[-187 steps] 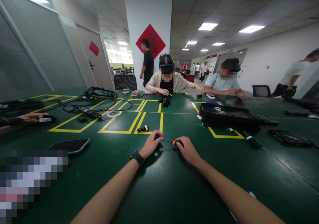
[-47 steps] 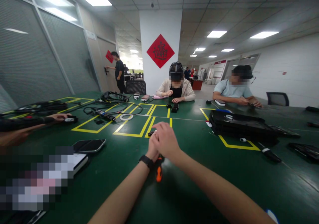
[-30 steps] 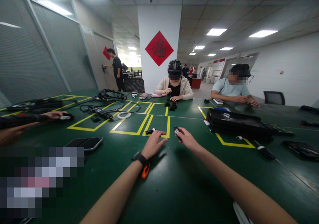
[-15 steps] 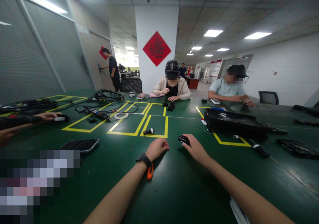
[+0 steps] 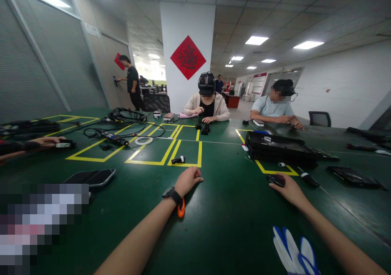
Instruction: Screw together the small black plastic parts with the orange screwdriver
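My left hand [image 5: 188,180] rests on the green table [image 5: 214,234] with its fingers curled in and nothing visible in them. A dark band circles that wrist, and an orange loop-shaped thing [image 5: 181,208] lies just beside it. Ahead of the knuckles a small black cylinder with a white band [image 5: 178,159] lies inside a yellow tape outline. Over on the right, my right hand [image 5: 290,188] grips a glossy black thing shaped like a computer mouse [image 5: 275,180], fingers on top and thumb at the near side.
White and blue gloves [image 5: 295,250] lie near my right forearm. A black case [image 5: 279,148] stands beyond the right hand. Cables [image 5: 122,124] and a white ring [image 5: 143,141] are at left. A co-worker's hand [image 5: 50,141] reaches in from the left; two people sit opposite.
My right hand has moved to the right with the black mouse-shaped thing, toward the black case. The gloves have come into fuller view. My left hand has stayed about where it was.
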Available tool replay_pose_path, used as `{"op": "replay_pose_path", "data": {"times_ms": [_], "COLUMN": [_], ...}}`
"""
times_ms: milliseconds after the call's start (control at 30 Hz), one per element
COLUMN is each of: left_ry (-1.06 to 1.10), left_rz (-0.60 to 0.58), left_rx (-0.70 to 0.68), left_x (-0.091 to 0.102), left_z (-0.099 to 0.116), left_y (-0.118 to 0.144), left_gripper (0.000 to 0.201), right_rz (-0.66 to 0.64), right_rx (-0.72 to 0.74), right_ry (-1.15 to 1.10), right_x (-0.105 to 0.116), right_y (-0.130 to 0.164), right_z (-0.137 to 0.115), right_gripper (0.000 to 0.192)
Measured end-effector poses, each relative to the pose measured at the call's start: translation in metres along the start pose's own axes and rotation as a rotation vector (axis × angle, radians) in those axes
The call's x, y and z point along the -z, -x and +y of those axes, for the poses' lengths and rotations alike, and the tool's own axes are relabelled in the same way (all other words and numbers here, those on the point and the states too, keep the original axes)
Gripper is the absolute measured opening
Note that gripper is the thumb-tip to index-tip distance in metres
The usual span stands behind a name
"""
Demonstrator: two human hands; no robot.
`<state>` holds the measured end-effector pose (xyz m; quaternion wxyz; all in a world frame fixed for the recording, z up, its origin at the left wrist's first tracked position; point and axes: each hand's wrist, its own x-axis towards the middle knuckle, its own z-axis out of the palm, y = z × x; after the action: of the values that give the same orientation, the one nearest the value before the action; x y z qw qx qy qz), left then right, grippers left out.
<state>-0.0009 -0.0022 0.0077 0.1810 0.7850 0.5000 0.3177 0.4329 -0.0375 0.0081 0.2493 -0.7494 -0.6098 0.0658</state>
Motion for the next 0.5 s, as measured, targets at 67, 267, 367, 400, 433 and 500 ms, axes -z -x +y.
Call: {"op": "replay_pose_path", "data": {"times_ms": [67,267,367,400,433,500], "left_ry": [-0.007,-0.041,-0.059,-0.064,-0.070,-0.084], "left_rz": [0.006,0.005,0.019,0.023,0.030,0.043], "left_rx": [0.007,0.030,0.012,0.006,0.006,0.011], "left_x": [0.000,0.000,-0.001,-0.002,-0.002,-0.004], "left_z": [0.000,0.001,0.001,0.001,0.001,0.001], "left_y": [0.000,0.002,0.003,0.003,0.003,0.004], "left_gripper": [0.017,0.016,0.015,0.014,0.013,0.012], "right_rz": [0.036,0.026,0.003,0.022,0.050,0.103], "right_rx": [-0.050,0.115,0.202,0.194,0.174,0.139], "right_ry": [-0.060,-0.024,0.058,0.089,0.122,0.188], "right_x": [0.003,0.006,0.005,0.006,0.007,0.013], "right_y": [0.002,0.004,0.003,0.002,0.002,0.002], "right_z": [0.001,-0.002,0.013,0.021,0.030,0.050], "right_gripper": [0.064,0.049,0.043,0.043,0.042,0.042]}}
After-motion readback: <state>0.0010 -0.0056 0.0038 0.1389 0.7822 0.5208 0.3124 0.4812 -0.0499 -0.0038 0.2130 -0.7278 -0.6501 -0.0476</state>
